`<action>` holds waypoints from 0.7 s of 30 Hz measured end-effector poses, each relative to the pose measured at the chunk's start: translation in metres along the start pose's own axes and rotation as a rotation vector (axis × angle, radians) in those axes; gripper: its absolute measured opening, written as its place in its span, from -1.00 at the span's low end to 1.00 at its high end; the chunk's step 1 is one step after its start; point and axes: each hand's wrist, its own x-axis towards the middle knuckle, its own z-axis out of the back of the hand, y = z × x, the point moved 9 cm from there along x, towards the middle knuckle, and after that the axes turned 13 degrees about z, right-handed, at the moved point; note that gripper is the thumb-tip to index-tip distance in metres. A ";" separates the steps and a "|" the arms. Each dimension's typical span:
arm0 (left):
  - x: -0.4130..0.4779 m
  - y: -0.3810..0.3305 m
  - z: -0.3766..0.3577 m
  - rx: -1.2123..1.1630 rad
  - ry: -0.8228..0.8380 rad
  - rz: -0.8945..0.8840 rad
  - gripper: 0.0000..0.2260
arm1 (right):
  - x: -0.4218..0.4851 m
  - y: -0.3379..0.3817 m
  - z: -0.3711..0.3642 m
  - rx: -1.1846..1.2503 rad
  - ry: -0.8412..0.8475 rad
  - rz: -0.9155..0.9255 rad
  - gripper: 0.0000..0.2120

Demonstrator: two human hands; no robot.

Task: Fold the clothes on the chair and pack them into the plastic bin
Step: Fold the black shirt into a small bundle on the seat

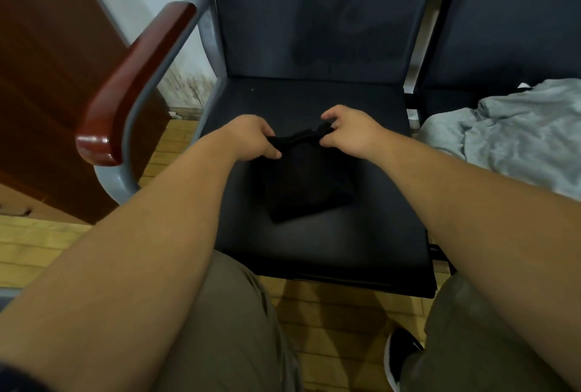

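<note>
Now my left hand (251,137) and right hand (352,132) each pinch the far edge of the black garment (308,184), which lies mid-seat on the chair (314,243). If a layer slips from either pinch, the fold may skew. A grey garment (518,133) lies right of the chair; no plastic bin is in view.

Looks like an office or waiting room: linked dark padded chairs (314,250) on grey metal frames, glossy red-brown armrest (135,77), wood-strip floor (31,247), stained white wall (151,8), brown wooden cabinet (47,61).
</note>
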 end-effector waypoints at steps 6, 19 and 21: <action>-0.049 0.005 0.009 -0.159 0.074 -0.028 -0.79 | -0.039 0.043 0.015 -0.021 -0.007 0.072 -0.77; -0.195 0.044 0.082 -0.209 -0.296 -0.135 -0.88 | -0.115 0.168 0.022 -0.219 -0.099 0.322 -0.67; -0.215 0.071 0.096 -0.229 -0.363 -0.108 -0.84 | -0.114 0.197 0.006 -0.166 -0.076 0.345 -0.61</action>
